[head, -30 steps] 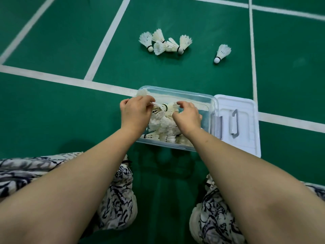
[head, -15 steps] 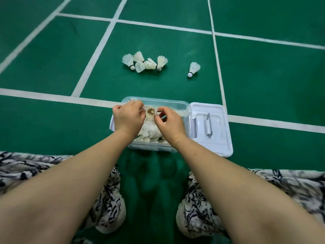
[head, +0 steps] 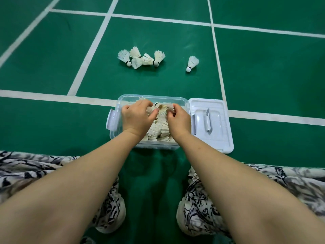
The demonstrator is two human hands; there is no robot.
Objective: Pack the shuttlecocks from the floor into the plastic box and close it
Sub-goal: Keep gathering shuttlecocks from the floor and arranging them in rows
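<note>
Soft, even, fairly bright light. Faint shadow spreads from the plastic box [head: 156,147] toward 6 o'clock. Forearms [head: 52,199] blur at 7 and 5 o'clock.

Bare forearms [head: 84,182] — loose trousers [head: 290,180], white with black brush-stroke print, both knees

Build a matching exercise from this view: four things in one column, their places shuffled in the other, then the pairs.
Things
1. lid
2. lone shuttlecock
3. cluster of shuttlecocks
4. right hand

Places
A. on the floor beyond the plastic box, to the right
B. over the open box, pinching one of the packed shuttlecocks
C. flat on the floor, right of the box
D. on the floor beyond the box, left of the other loose one

Pairs: 1-C, 2-A, 3-D, 4-B
</note>
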